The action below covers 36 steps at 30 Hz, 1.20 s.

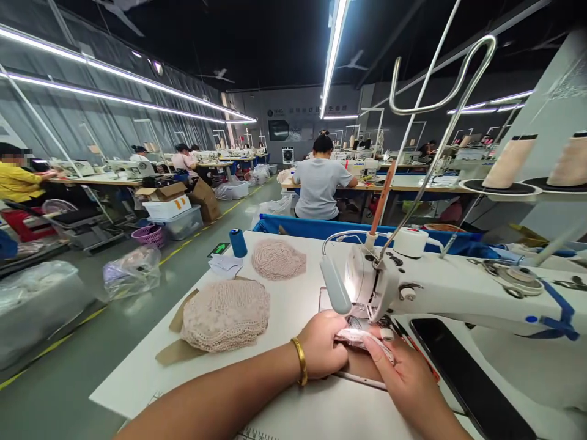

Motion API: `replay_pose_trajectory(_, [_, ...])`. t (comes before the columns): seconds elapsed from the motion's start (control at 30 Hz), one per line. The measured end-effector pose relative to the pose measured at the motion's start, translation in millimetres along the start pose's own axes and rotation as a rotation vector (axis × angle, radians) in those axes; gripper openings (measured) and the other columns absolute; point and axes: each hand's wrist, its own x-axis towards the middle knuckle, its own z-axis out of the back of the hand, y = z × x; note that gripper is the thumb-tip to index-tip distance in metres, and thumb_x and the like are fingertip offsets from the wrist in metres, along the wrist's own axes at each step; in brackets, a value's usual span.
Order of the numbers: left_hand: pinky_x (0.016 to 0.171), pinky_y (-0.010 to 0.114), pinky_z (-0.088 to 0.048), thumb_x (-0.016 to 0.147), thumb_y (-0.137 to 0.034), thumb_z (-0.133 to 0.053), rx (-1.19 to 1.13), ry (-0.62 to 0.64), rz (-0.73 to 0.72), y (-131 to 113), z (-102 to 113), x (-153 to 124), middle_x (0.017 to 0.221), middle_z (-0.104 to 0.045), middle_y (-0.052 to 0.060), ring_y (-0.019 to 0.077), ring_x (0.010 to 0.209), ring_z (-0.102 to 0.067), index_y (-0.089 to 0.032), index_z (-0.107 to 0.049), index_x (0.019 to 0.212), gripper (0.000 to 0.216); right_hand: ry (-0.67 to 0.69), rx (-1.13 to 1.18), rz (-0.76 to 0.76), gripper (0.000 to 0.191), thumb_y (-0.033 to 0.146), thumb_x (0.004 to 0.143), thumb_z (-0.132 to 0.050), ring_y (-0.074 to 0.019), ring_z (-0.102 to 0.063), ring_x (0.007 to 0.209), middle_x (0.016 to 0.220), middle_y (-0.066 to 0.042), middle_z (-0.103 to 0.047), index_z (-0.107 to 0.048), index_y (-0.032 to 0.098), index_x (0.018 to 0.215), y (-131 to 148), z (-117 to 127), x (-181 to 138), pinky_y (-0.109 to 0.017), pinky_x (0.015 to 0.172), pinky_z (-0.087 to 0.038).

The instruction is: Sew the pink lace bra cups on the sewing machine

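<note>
Left hand (323, 347): thumb and curled fingers gripped the fabric's left end.
Right hand (408, 371): thumb and fingers pinched its right side.
Pink fabric (356, 335): held between both hands, just before the sewing machine's (452, 290) needle area; apparently unfinished.
Larger lace stack (227, 315), smaller lace stack (277, 260): lay left of the machine; which was finished, one couldn't tell.

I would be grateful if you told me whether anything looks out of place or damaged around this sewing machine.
I see nothing clearly spilled or damaged. The black phone seems slightly out of place: it lies at a slant beside the right hand, close to the sewing machine, among sewing things.
</note>
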Motion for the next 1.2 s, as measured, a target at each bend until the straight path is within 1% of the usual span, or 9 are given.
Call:
replay_pose_trajectory(0.17, [0.074, 0.028, -0.045, 0.077, -0.015, -0.072, -0.064, 0.012, 0.001, 5, -3, 0, 0.082, -0.054, 0.001, 0.0179, 0.081, -0.055, -0.018, -0.051, 0.066, 0.024, -0.012, 0.003, -0.007, 0.044, 0.055, 0.11, -0.049, -0.029, -0.081, 0.103, 0.112, -0.009, -0.084, -0.081, 0.026, 0.119, -1, 0, 0, -0.036, 0.091, -0.066])
replay_pose_trajectory(0.3, [0.071, 0.026, -0.045, 0.073, -0.026, -0.087, -0.122, 0.024, 0.014, 11, -6, -1, 0.082, -0.054, 0.0, 0.018, 0.081, -0.057, -0.017, -0.059, 0.065, 0.03, 0.007, -0.004, -0.017, 0.047, 0.055, 0.112, -0.045, -0.0305, -0.081, 0.106, 0.11, -0.01, -0.084, -0.083, 0.027, 0.114, -3, 2, 0, -0.037, 0.092, -0.066])
replay_pose_trajectory(0.43, [0.072, 0.026, -0.047, 0.074, -0.033, -0.092, -0.169, 0.034, 0.015, 14, -6, -2, 0.081, -0.058, 0.0, 0.0179, 0.08, -0.057, -0.017, -0.063, 0.067, 0.033, 0.04, -0.008, -0.017, 0.055, 0.058, 0.113, -0.039, -0.0309, -0.081, 0.104, 0.109, -0.012, -0.084, -0.083, 0.026, 0.112, -6, 3, 0, -0.039, 0.093, -0.067])
replay_pose_trajectory(0.73, [0.071, 0.026, -0.044, 0.083, -0.031, -0.081, -0.264, 0.064, -0.046, 5, 1, -4, 0.072, -0.055, -0.001, 0.0141, 0.071, -0.052, -0.017, -0.06, 0.061, 0.033, 0.14, -0.037, -0.014, 0.054, 0.054, 0.112, -0.037, -0.0301, -0.081, 0.103, 0.11, -0.012, -0.084, -0.082, 0.024, 0.116, -11, 12, 4, -0.04, 0.092, -0.068])
replay_pose_trajectory(0.9, [0.069, 0.026, -0.044, 0.088, -0.035, -0.074, -0.278, 0.095, -0.009, 4, 7, -4, 0.073, -0.054, 0.001, 0.0149, 0.074, -0.054, -0.016, -0.058, 0.059, 0.039, 0.179, -0.054, -0.004, 0.053, 0.054, 0.111, -0.038, -0.0302, -0.08, 0.111, 0.117, -0.012, -0.084, -0.082, 0.025, 0.116, -15, 15, 6, -0.04, 0.095, -0.066])
replay_pose_trajectory(0.97, [0.069, 0.025, -0.046, 0.091, -0.037, -0.072, -0.275, 0.11, 0.018, 4, 9, -4, 0.074, -0.055, 0.001, 0.015, 0.075, -0.056, -0.017, -0.056, 0.058, 0.042, 0.186, -0.061, -0.009, 0.05, 0.057, 0.109, -0.044, -0.0306, -0.079, 0.112, 0.121, -0.011, -0.083, -0.082, 0.026, 0.119, -15, 15, 4, -0.041, 0.097, -0.065])
replay_pose_trajectory(1.07, [0.071, 0.024, -0.049, 0.095, -0.038, -0.07, -0.256, 0.126, 0.04, 5, 10, -4, 0.078, -0.058, 0.001, 0.015, 0.078, -0.059, -0.017, -0.056, 0.059, 0.044, 0.218, -0.12, -0.006, 0.051, 0.062, 0.096, -0.066, -0.0325, -0.078, 0.114, 0.129, -0.01, -0.081, -0.077, 0.028, 0.131, -13, 15, 1, -0.041, 0.096, -0.064])
replay_pose_trajectory(1.13, [0.074, 0.024, -0.051, 0.097, -0.039, -0.069, -0.235, 0.127, 0.037, 5, 9, -3, 0.079, -0.061, 0.002, 0.0155, 0.081, -0.06, -0.016, -0.057, 0.059, 0.046, 0.24, -0.186, 0.008, 0.05, 0.055, 0.095, -0.069, -0.0316, -0.079, 0.108, 0.127, -0.01, -0.081, -0.073, 0.029, 0.137, -9, 16, 1, -0.04, 0.091, -0.065])
replay_pose_trajectory(1.2, [0.077, 0.025, -0.053, 0.098, -0.038, -0.069, -0.211, 0.125, 0.02, 6, 9, -4, 0.081, -0.064, 0.002, 0.0167, 0.085, -0.063, -0.016, -0.061, 0.061, 0.043, 0.257, -0.238, 0.054, 0.034, 0.042, 0.1, -0.058, -0.0292, -0.079, 0.098, 0.113, -0.008, -0.082, -0.075, 0.03, 0.127, -4, 18, 3, -0.039, 0.083, -0.064])
